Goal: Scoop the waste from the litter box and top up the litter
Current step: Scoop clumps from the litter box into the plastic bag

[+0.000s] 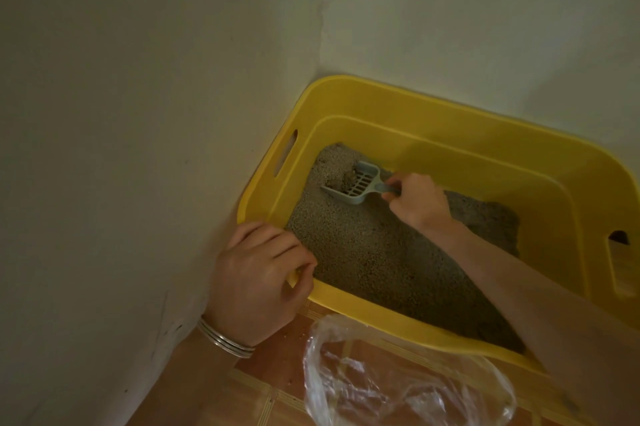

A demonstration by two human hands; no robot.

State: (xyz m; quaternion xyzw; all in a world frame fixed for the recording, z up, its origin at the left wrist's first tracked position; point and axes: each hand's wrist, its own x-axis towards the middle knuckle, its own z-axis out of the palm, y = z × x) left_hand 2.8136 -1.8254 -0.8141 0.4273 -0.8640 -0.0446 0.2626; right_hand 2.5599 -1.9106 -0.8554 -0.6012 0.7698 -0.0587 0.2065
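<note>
A yellow litter box point(450, 120) stands in the corner of the room, holding grey litter point(374, 252). My right hand point(415, 200) grips the handle of a pale blue slotted scoop point(356, 181) deep inside the box. The scoop's mouth points at the far left corner, where a clump of waste point(346, 177) lies at its front lip. My left hand point(258, 273) curls over the box's near left corner rim and holds it. Silver bangles circle that wrist.
A clear plastic bag point(398, 380) lies open on the orange tiled floor point(273, 353) just in front of the box. Pale walls point(138, 113) close in on the left and behind. A darker patch of litter point(491, 221) sits at the right end.
</note>
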